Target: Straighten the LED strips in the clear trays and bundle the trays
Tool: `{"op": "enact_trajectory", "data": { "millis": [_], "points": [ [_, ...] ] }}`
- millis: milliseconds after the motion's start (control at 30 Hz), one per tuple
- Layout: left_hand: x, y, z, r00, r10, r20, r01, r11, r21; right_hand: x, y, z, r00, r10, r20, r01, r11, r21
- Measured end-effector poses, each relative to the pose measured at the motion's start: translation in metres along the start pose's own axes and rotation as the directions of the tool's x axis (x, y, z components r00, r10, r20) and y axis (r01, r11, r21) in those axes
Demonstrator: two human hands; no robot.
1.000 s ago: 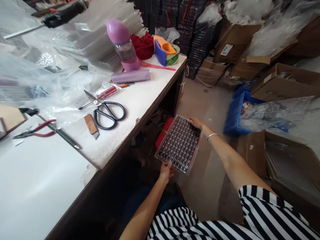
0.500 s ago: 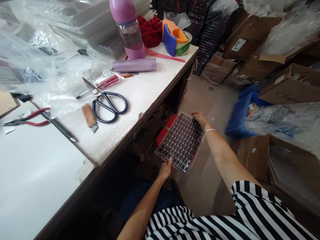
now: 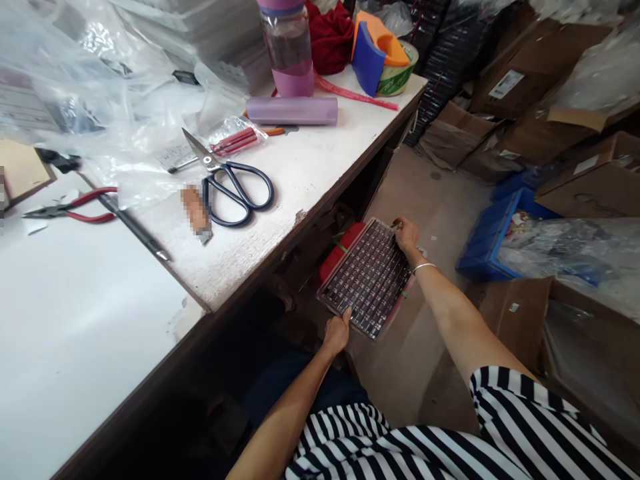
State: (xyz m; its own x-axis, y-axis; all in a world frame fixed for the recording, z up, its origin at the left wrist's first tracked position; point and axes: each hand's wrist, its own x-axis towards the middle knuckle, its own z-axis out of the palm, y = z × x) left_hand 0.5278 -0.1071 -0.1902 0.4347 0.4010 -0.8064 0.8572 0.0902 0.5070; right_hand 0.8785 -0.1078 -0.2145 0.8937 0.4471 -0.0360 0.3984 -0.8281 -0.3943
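A clear tray (image 3: 367, 277) filled with rows of small dark pieces is held low beside the workbench. My left hand (image 3: 337, 332) grips its near edge, thumb on top. At the far right corner, my right hand (image 3: 406, 235) has its fingers closed round the edge, a bracelet on the wrist. Beneath the tray shows a red surface (image 3: 333, 261), with green strips at its sides. The undersides of both hands' grips are hidden.
On the white bench (image 3: 320, 160) lie scissors (image 3: 240, 193), pliers (image 3: 75, 207), a purple bottle (image 3: 290, 50) and a tape dispenser (image 3: 383, 57). A blue crate (image 3: 483, 247) and cardboard boxes (image 3: 515, 310) stand on the floor at right.
The view has shifted, so the bench items appear farther right and higher. Both hands still hold the tray. My right hand's fingers look more curled at its corner.
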Motion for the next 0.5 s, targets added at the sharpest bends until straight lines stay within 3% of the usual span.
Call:
{"op": "enact_trajectory", "data": {
  "millis": [500],
  "points": [
    [0.0069,0.0012,-0.0018,1.000,-0.017,-0.003,0.017,0.999,-0.045,0.0089,-0.0046,0.0053,0.998,-0.067,0.021,0.069,0.991,-0.111]
  ]
}}
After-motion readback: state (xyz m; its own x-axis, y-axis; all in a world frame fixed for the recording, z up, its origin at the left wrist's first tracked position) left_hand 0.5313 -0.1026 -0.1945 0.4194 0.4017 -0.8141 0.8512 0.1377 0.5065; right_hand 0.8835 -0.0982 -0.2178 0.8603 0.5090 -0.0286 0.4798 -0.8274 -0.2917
